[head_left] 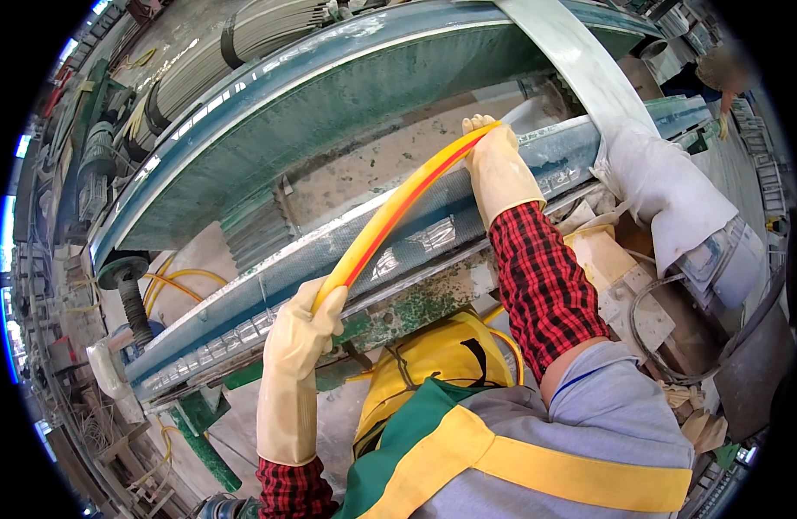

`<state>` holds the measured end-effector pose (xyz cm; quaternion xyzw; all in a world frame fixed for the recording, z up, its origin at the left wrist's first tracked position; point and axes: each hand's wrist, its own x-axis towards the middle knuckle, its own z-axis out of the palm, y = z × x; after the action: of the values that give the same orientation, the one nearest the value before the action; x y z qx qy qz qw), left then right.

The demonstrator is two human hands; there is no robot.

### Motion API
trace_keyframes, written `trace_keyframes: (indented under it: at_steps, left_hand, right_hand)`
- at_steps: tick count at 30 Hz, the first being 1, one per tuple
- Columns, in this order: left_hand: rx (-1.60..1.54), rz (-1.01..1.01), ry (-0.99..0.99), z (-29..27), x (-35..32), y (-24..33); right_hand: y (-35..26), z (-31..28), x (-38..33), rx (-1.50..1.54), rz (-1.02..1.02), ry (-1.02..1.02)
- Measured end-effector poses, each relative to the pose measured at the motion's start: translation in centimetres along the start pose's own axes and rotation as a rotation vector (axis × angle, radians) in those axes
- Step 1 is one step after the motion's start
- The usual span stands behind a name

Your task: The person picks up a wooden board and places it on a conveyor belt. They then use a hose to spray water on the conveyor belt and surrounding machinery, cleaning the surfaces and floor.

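- Hose [390,211]: yellow with a red stripe; bowed in a shallow arc between the two hands, above a long metal beam [277,277].
- Left hand [299,333]: cream-gloved; fingers curled around the near end of the hose, gripping it.
- Right hand [498,164]: cream-gloved; closed on the far end of the hose (exact finger placement is partly hidden), ahead and to the right of the left hand.
- Trough [243,164]: green-walled; lies beyond both hands, on the far side of the beam.
- Yellow loop [201,272]: thin line, to the left of the left hand.
- White wrapping [666,190]: to the right of the right hand.
- Yellow bundle [433,355]: between the forearms, nearer the body than either hand.
- Co-worker [714,73]: well beyond the right hand, to its right.
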<state>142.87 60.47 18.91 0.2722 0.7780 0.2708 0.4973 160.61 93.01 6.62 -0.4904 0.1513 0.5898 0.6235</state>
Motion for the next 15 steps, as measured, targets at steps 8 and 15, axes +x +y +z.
trace_keyframes:
  at_steps: [8,15]
  left_hand:
    - [0.009,-0.015,-0.023,0.02,0.15,-0.19]
    - [-0.061,0.025,0.011,-0.31,-0.27,-0.71]
  right_hand:
    - [-0.27,-0.38,0.67,-0.040,-0.020,-0.056]
    - [0.08,-0.04,0.60,0.000,0.058,-0.004]
